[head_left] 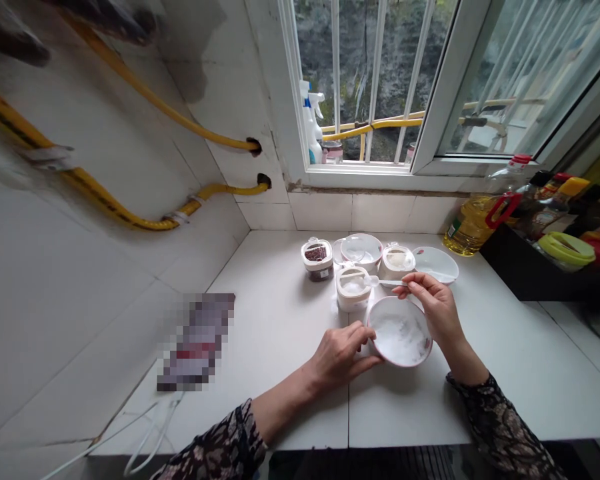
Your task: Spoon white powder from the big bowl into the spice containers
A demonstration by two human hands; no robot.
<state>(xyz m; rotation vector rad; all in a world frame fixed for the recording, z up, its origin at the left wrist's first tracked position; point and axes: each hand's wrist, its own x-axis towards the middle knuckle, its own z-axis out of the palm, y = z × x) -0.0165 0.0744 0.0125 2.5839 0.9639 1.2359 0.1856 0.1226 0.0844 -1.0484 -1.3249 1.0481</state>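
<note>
L hand (341, 352) grips bowl (413, 361), white powder (397, 337) alr. in, R hand (436, 305) pinching spoon (389, 283) nr. jar (353, 301), some left there!

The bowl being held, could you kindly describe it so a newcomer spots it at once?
Below the window lies a white counter. There, the left hand holds the bowl, with white contents inside. It is the only bowl that a hand holds.

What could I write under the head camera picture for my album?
Left hand holds a bowl, right hand holds a spoon at the front jar.
</note>
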